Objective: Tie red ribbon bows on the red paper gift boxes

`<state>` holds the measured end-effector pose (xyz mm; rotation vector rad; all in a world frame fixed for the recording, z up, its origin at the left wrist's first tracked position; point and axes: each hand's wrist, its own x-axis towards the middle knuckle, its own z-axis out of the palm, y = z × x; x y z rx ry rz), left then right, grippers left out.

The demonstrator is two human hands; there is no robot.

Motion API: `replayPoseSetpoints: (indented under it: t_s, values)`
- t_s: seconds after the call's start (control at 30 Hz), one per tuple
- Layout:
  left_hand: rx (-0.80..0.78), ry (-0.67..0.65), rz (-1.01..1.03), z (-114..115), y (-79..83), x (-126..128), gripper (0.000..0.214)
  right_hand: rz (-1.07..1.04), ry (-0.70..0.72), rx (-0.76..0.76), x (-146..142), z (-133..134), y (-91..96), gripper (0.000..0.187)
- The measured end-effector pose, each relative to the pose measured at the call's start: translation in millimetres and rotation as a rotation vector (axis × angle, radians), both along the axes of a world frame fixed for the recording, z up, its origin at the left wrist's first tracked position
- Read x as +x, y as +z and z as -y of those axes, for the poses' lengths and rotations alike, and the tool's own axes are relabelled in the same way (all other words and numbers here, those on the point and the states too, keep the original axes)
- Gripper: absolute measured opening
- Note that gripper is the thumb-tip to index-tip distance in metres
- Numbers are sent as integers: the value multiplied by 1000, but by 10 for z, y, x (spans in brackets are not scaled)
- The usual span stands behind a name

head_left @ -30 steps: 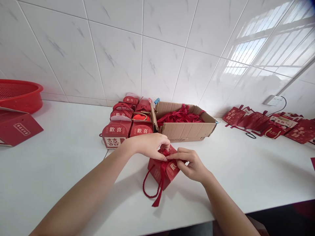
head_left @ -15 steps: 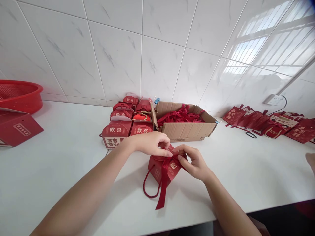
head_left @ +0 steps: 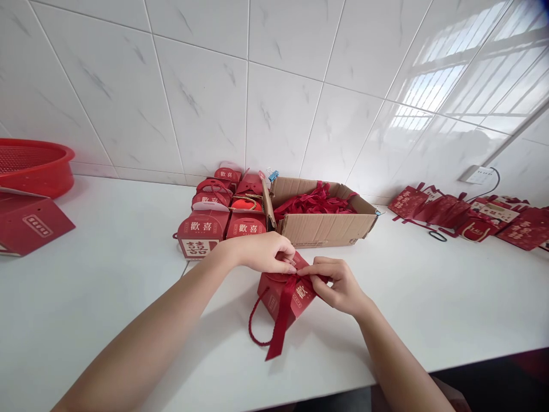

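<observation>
A small red gift box [head_left: 274, 292] with gold characters stands on the white table between my hands, a twisted cord handle [head_left: 253, 326] hanging at its left side. Dark red ribbon [head_left: 281, 320] is gathered at the top of the box, and one tail drapes down the front onto the table. My left hand [head_left: 270, 254] is closed, thumb and fingers pinching the ribbon at the gathering point. From the right, my right hand [head_left: 337, 280] pinches the ribbon too, its index finger reaching to the same spot. The fingers partly hide the knot area.
Behind my hands stands a cardboard box [head_left: 330, 229] full of red ribbons, beside several red gift boxes [head_left: 203, 226]. A red plastic basket [head_left: 51, 177] and a red carton [head_left: 38, 226] lie at left. Red bags [head_left: 433, 206] and a power strip [head_left: 477, 174] are at right.
My right index finger has stretched left to the ribbon's gathering point. The hanging ribbon tail has shifted slightly left. A hand at the far right edge is gone from view.
</observation>
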<state>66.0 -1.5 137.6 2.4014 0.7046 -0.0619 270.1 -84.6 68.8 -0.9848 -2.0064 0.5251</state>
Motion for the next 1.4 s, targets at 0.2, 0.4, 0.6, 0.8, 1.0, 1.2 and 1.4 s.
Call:
replayPoseSetpoints:
  t_s: [0.2,0.4,0.6,0.8,1.0,1.2,1.4]
  values:
    - [-22,-26,-13,-1,8,2,34,25,14,-34,0,11,25,40]
    - [11,-34,-13,-21,37,-31,32,72,10,-62,3,19,38,45]
    - [-3,-31,-5,-40,29,-43,36,51,5,-53,40,11,35,41]
    - [-89,-27,83,-31,64,-54,20,-278,-17,-231,95,-30,41,22]
    - [-111,-63,127,-2,96,-48,21,-572,57,-425,149,-93,-14,19]
    - [-91,8,147,-18,78,-39,18,-664,43,-543,129,-120,0,21]
    - [-98,32,150,-21,90,-47,20,-659,32,-560,117,-126,-7,23]
